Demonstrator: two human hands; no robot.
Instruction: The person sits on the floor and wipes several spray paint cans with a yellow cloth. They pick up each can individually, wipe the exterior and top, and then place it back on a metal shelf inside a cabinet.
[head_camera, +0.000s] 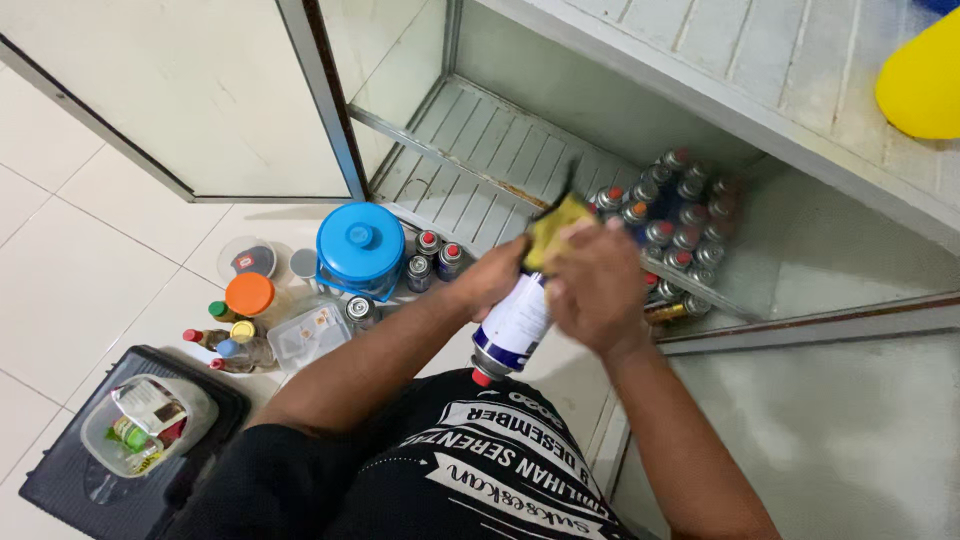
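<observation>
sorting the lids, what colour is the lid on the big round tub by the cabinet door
Blue: the round tub has a bright blue lid with a knob, seen best in the head view.

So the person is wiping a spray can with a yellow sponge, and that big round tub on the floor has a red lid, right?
Not quite: the tub has a blue lid, as the head view shows. The rest holds: the hands wipe a can with a yellow sponge.

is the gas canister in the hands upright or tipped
Tipped: the gas canister slants, red-capped end down toward the person, upper end held by the left hand, while the right hand presses a yellow sponge on it.
</observation>
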